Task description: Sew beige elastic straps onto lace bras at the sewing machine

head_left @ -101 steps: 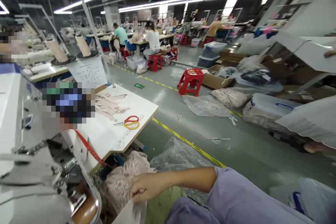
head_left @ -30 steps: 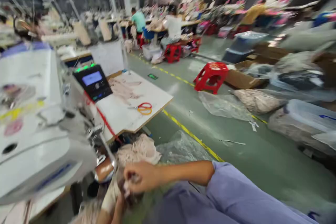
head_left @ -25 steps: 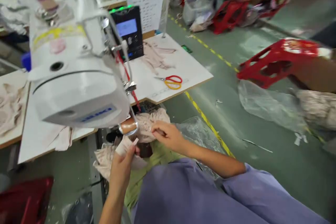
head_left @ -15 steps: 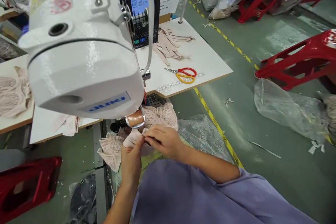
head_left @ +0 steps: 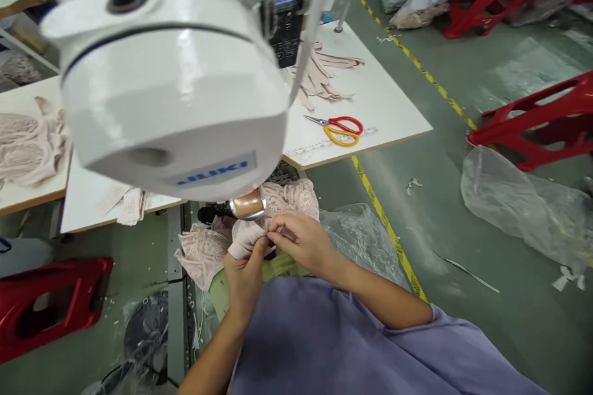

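Note:
My left hand and my right hand meet below the head of a white sewing machine. Both pinch a small piece of pale pink lace fabric, fingers closed on it. More of the same lace hangs in a heap just behind and left of my hands, and a lacy piece lies beyond them. A brown-capped knob on the machine hangs right above the fabric.
The white table carries red and yellow scissors and pink fabric strips. Red plastic stools stand at left and right. Clear plastic bags lie on the green floor by a yellow tape line.
The view swung from the workshop aisle down to my lap. My left hand came in and both hands closed together on the pink fabric under the machine.

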Demonstrator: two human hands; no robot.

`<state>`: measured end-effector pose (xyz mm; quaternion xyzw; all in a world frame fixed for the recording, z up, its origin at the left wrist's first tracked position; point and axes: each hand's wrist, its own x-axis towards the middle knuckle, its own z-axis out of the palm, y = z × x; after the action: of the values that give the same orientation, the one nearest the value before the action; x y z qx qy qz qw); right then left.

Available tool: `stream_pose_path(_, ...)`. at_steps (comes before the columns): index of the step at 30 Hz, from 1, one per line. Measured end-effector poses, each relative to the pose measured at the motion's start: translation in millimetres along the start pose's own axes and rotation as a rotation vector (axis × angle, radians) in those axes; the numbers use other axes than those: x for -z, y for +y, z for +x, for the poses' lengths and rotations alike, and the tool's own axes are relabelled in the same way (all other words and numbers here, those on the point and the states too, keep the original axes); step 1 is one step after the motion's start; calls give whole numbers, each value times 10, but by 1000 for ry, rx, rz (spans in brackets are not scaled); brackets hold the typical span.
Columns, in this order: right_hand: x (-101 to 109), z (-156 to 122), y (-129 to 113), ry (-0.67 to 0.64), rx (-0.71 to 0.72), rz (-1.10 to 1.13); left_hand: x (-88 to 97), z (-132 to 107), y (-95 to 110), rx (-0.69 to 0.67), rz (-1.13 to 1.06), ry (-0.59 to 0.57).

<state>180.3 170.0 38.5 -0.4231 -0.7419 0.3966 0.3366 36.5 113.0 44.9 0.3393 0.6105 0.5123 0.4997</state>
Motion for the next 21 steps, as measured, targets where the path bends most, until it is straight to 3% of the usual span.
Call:
stream_pose_path(10, 67, 53, -29, -97, 36, -20, 85, -12, -10, 3, 0, -18)
stream_pose_path(21, 55, 7, -25, 8, 111, -86, 24, -12, -18, 4, 5, -36)
